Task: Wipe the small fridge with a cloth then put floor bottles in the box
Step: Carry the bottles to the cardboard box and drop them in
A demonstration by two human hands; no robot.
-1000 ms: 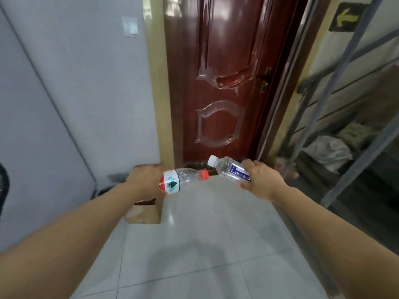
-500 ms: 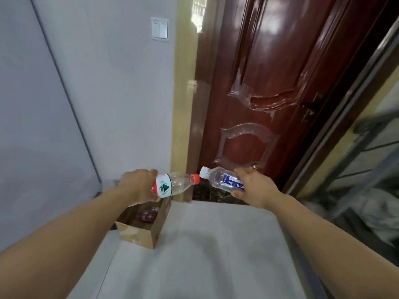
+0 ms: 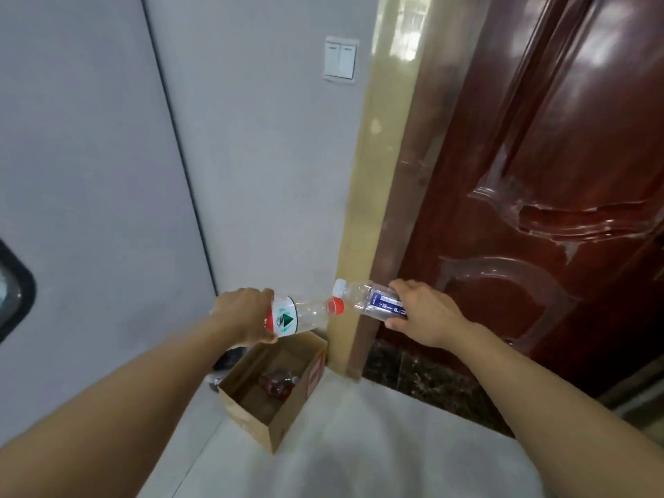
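My left hand [image 3: 248, 316] grips a clear plastic bottle with a red cap and a white-and-green label [image 3: 305, 313], held sideways just above the far end of an open cardboard box [image 3: 287, 415]. My right hand [image 3: 420, 314] grips a second clear bottle with a white cap and a blue label [image 3: 373, 301], also sideways, its cap close to the red cap. The box stands on the floor by the wall, and a dark reddish bottle [image 3: 278, 384] lies inside it. No fridge and no cloth are in view.
A grey wall with a light switch [image 3: 340, 59] rises behind the box. A yellowish door frame [image 3: 363, 246] and a glossy dark red door [image 3: 557, 174] stand to the right. The floor tiles [image 3: 359, 443] are pale. A dark-rimmed object [image 3: 14, 292] shows at the left edge.
The view has swung left and come closer to the box, which now shows open below my hands. Both hands still hold their bottles, nearer the box than before.
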